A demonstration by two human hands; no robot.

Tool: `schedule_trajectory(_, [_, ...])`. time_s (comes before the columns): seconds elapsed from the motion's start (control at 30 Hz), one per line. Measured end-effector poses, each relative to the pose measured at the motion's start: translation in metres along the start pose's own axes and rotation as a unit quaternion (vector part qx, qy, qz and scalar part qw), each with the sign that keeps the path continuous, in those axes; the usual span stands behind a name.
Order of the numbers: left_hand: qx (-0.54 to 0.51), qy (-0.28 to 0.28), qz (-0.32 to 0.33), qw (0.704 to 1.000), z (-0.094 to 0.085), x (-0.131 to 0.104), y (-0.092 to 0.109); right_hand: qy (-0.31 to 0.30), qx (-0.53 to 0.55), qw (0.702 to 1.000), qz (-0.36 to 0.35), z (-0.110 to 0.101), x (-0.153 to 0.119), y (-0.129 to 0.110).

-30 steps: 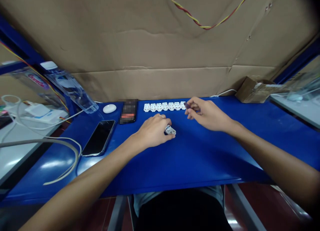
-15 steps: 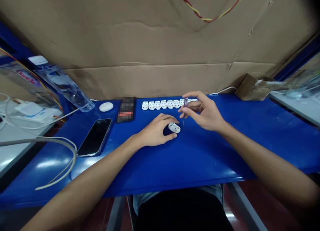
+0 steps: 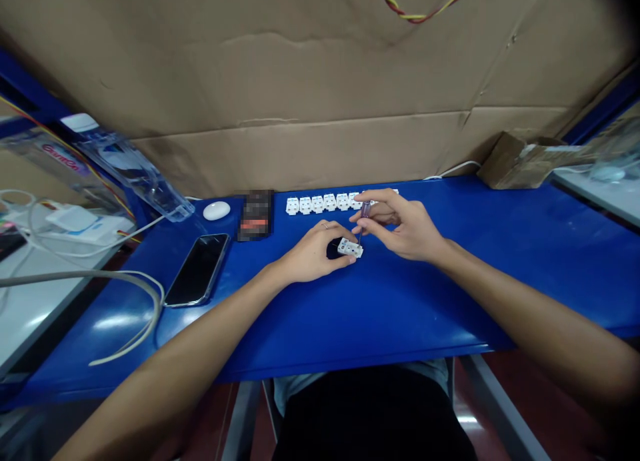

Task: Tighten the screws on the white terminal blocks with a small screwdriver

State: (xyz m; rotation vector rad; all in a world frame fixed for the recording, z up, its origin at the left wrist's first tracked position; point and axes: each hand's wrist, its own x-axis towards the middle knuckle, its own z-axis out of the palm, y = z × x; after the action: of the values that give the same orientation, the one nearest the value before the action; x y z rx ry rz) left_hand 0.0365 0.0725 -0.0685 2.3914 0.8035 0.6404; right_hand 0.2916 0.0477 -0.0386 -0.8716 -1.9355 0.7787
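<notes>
My left hand (image 3: 313, 254) rests on the blue table (image 3: 400, 308) and pinches a small white plastic part (image 3: 350, 248) between thumb and fingers. My right hand (image 3: 400, 228) holds a small screwdriver with a clear purple handle (image 3: 365, 211) upright, its thin tip down on the white part. Just behind both hands, a row of several identical white parts (image 3: 320, 203) lies along the table's far side; my right hand hides the row's right end.
A black phone (image 3: 197, 269) lies left of my hands, with a dark box (image 3: 255, 214) and a white round puck (image 3: 217, 210) behind it. A grey cable (image 3: 125, 284) loops at the left. A cardboard wall stands behind; a cardboard box (image 3: 520, 160) sits far right.
My right hand picked the screwdriver up from beside the row, turned it upright and brought its tip down onto the white part. My left hand turned the part and kept hold of it.
</notes>
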Motion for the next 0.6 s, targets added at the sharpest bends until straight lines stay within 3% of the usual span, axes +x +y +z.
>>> schedule_trajectory(0.33, [0.005,-0.004,0.008,1.000,0.001,0.000,-0.001,0.048,-0.061,0.997,-0.009,0.006,0.000,-0.002])
schedule_trajectory(0.6, [0.002,-0.001,0.031,1.000,0.003,0.000,-0.004,0.094,-0.056,0.990,-0.090,0.012,0.002,0.016])
